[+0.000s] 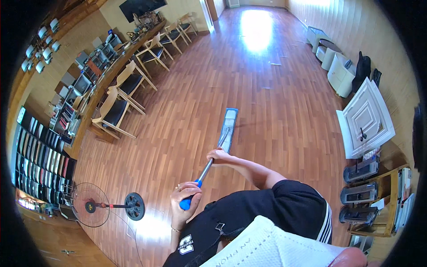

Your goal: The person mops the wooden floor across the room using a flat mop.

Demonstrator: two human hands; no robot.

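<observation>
I hold a flat mop with both hands. My left hand (186, 196) grips the blue end grip of the handle, close to my body. My right hand (219, 155) is closed around the metal shaft (206, 170) higher up, arm stretched forward. The long, narrow blue-grey mop head (229, 127) lies flat on the wooden floor (249, 80) just ahead of my right hand. My black shirt with white stripes fills the lower middle of the view.
Wooden chairs (116, 111) with black seats line a long cluttered counter (95, 95) on the left. A standing fan (91, 205) is at lower left. A white door panel (365, 118), shelves with devices (361, 193) and white cabinets (340, 73) line the right wall.
</observation>
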